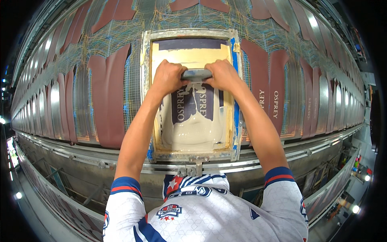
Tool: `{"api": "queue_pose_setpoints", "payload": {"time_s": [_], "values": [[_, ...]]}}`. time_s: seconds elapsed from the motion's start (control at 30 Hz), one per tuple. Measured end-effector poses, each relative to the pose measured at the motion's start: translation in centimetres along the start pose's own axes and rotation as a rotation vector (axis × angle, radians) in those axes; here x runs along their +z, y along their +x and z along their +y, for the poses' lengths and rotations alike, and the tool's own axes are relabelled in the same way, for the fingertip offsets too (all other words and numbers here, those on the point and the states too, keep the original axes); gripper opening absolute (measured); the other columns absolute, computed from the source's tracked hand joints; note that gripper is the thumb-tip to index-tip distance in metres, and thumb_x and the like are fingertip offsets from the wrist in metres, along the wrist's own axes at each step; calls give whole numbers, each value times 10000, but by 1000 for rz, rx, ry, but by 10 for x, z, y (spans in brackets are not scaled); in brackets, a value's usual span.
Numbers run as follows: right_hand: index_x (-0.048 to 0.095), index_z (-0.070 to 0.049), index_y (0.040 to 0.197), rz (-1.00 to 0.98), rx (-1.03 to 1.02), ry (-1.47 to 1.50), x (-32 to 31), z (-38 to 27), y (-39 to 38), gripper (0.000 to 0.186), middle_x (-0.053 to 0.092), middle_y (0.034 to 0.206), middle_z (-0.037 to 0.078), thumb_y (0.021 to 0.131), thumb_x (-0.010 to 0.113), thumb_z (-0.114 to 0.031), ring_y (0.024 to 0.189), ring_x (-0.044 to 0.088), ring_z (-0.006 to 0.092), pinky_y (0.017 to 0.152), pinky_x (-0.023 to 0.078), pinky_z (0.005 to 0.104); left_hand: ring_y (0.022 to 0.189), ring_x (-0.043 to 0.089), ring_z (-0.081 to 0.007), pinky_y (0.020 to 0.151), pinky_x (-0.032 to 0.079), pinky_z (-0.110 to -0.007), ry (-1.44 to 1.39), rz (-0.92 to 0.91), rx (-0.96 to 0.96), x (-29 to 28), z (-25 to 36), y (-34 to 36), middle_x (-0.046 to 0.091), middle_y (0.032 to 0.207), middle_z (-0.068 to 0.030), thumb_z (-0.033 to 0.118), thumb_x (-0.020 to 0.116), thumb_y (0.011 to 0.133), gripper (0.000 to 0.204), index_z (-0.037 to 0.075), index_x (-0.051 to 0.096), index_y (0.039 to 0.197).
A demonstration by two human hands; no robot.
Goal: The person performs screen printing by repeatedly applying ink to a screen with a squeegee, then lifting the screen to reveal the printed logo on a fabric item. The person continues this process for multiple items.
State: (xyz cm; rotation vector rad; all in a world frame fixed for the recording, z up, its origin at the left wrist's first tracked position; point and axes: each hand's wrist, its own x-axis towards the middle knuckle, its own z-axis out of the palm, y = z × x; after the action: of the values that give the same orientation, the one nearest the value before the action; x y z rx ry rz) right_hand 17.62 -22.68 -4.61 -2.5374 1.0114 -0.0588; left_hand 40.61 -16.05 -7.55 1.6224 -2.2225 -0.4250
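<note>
Had both hands clamped on the squeegee (196,75): left hand (168,76) closed around one end, right hand (223,75) around the other, thumbs on the near side. Squeegee sat crosswise inside the screen frame (189,34), toward its far end. My read: mid-print, in the ink-spreading step. Next move called for level, even pressure and a straight pull through the ink (couldn't tell if the blade touched the mesh).

Ink (189,137) was thick, glossy, greyish cream, pooled at the near end, with a thin strand reaching up toward the blade. Mesh window (186,108) showed dark purple with pale lettering, bordered by yellowish masking. Frame was rectangular, metal-looking, crusted with dried ink; blue tape (235,58) ran down its right side.

Outside it, smooth maroon panels (109,97) with curved edges lay flat on the line-marked table (151,20); those just right carried pale lettering.
</note>
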Motion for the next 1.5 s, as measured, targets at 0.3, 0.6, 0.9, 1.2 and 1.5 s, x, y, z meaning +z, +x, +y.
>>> {"api": "queue_pose_setpoints", "payload": {"time_s": [0.3, 0.6, 0.9, 1.2, 1.5], "values": [[699, -73, 979, 1, -8, 129, 44, -98, -174, 364, 698, 967, 109, 713, 873, -251, 987, 644, 316, 937, 465, 459, 792, 638, -220, 779, 424, -386, -10, 46, 5, 17, 114, -181, 692, 871, 1, 203, 885, 624, 333, 149, 726, 911], [681, -12, 1020, 565, 840, 213, 46, 30, -152, 323, 710, 963, 200, 973, 649, -330, 908, 677, 400, 841, 507, 474, 901, 640, -215, 852, 448, -386, 1, 19, 7, 13, 119, -186, 693, 945, 3, 186, 854, 612, 358, 140, 694, 929], [689, -33, 886, 632, 813, 338, -3, -36, -136, 294, 707, 771, 118, 965, 692, -316, 698, 655, 210, 704, 506, 397, 958, 650, -213, 871, 449, -391, -116, 46, -48, -20, 105, -219, 685, 974, 10, 200, 859, 634, 393, 140, 692, 985], [686, -21, 929, 817, 589, 494, 141, -193, -4, 250, 721, 879, 197, 943, 704, -270, 842, 710, 372, 766, 526, 425, 904, 650, -213, 846, 437, -393, 16, 32, -78, -106, -82, -338, 701, 938, 12, 171, 867, 632, 356, 151, 721, 955], [680, -39, 935, 693, 716, 503, 174, -257, 48, 249, 714, 823, 201, 938, 687, -288, 778, 700, 376, 733, 513, 452, 844, 676, -207, 816, 417, -383, -57, -81, -61, -132, -135, -420, 737, 902, 12, 154, 887, 590, 366, 147, 745, 928]]}}
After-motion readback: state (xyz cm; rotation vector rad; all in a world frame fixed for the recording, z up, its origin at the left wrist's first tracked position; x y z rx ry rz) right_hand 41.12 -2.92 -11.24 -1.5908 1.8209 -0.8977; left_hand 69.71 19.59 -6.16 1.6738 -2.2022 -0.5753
